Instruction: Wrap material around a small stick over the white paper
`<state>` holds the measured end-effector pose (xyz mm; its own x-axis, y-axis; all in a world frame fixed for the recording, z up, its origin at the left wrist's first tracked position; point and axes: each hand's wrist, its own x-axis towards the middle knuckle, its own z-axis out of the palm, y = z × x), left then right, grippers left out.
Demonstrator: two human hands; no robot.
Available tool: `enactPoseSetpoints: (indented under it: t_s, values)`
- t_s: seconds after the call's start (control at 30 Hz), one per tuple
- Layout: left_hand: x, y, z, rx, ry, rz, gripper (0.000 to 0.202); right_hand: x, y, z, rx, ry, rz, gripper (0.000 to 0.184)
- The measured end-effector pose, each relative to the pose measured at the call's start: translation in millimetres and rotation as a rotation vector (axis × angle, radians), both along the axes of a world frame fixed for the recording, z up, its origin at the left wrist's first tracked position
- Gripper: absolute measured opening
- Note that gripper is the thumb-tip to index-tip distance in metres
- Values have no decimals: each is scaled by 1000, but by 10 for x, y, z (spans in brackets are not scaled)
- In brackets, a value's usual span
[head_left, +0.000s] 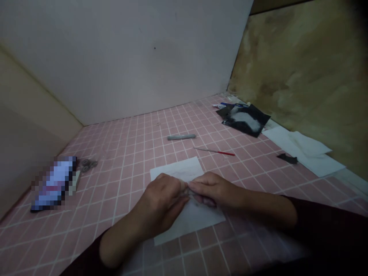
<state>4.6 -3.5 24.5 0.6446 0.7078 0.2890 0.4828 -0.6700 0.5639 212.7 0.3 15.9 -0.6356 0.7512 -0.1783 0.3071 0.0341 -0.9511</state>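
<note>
My left hand (166,195) and my right hand (215,189) meet above a white sheet of paper (184,226). The fingers of both are pinched together, tip to tip. Whatever sits between them is small and mostly covered by the fingers, so I cannot make out its kind. Just beyond the paper lies a thin needle file (217,151) with a red handle. Farther back is a short grey bar (181,137), lying flat on the pink checked surface.
Black sandpaper sheets (255,126) with pale dust lie at the back right. White papers (304,149) and a dark scrap (287,158) are at the right. On the left are a blurred-out phone-like object (56,184) and several small grey rings (87,165). Walls (143,57) enclose the pink surface (129,142).
</note>
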Motion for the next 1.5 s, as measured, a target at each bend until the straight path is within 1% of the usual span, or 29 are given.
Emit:
enactPoseSetpoints:
  t_s: [0.03, 0.07, 0.1, 0.23, 0.27, 0.3, 0.37, 0.47, 0.5, 0.53, 0.57, 0.63, 0.7, 0.73, 0.77, 0.83, 0.93, 0.97, 1.0, 1.03, 1.13, 1.17, 1.2, 1.23, 1.27, 1.37, 1.4, 1.43, 1.5]
  values:
    - [3, -3, -12, 65, 13, -6, 5, -1, 10, 2, -80, 4, 3, 43]
    - [4, -1, -13, 51, 12, -2, 5, -2, 12, 1, -82, -1, -4, 42]
    - [3, 6, -4, -33, -4, 12, 6, -2, 4, -1, -6, -11, -16, 41]
    - [-18, 40, 77, -617, -163, 8, 17, 8, -75, -15, 627, -53, -21, 30]
    - [-23, 41, 87, -685, -189, -8, 18, 11, -87, -18, 715, -53, -17, 29]
    - [-26, 38, 86, -682, -191, -15, 17, 14, -91, -19, 732, -51, -18, 29]
    - [-22, 19, 56, -464, -132, 0, 14, 18, -70, -17, 549, -34, -22, 32]
    - [-3, -10, -10, 10, -16, -4, 7, 10, -4, -10, 30, -14, 0, 41]
    - [3, -12, -20, 75, 2, -5, 6, 6, 10, -8, -61, -13, -1, 42]
    - [6, -8, -18, 62, 6, 1, 5, 1, 14, -8, -69, -17, -13, 42]
    - [6, 0, -5, -33, -8, 24, 6, -2, 8, -9, 8, -22, -31, 40]
    - [-4, 25, 42, -343, -73, 42, 11, -4, -30, -19, 343, -29, -49, 35]
    - [-17, 45, 87, -643, -149, -6, 16, -1, -72, -38, 671, -39, -30, 31]
    - [-22, 47, 97, -712, -174, -26, 17, 1, -84, -48, 758, -45, -24, 30]
    - [-23, 44, 96, -708, -176, -32, 17, 2, -86, -55, 775, -48, -27, 30]
    - [-16, 23, 66, -483, -124, -6, 13, 4, -61, -58, 591, -41, -46, 32]
    - [2, -8, 2, -10, -29, 2, 6, 4, 0, -34, 119, -17, -16, 41]
    - [5, -10, -6, 44, -18, -3, 6, 4, 11, -24, 53, -14, -12, 42]
    - [5, -6, -4, 15, -27, 3, 5, 6, 11, -16, 67, -15, -16, 42]
    - [2, 3, 10, -101, -48, 19, 6, 9, 3, -10, 161, -16, -29, 39]
    - [-16, 39, 82, -573, -154, -9, 14, 20, -53, -13, 634, -23, -37, 32]
    - [-21, 46, 101, -663, -179, -30, 16, 21, -68, -18, 739, -31, -27, 31]
    - [-22, 49, 109, -679, -183, -41, 16, 20, -77, -23, 780, -39, -24, 31]
    - [-21, 47, 105, -621, -161, -38, 14, 17, -76, -27, 744, -42, -31, 31]
    - [-19, 41, 89, -490, -125, -22, 12, 12, -67, -29, 631, -35, -42, 32]
    - [-7, 8, -4, 42, -1, -16, 6, -9, -9, -23, 69, 35, -44, 40]
    - [-5, 0, -32, 157, 17, -26, 9, -13, 10, -16, -72, 58, -40, 41]
    - [-4, -5, -49, 207, 17, -23, 11, -12, 24, -7, -146, 74, -40, 42]
    - [-5, -2, -40, 109, -23, 33, 16, 2, 28, 11, -20, 70, -66, 39]
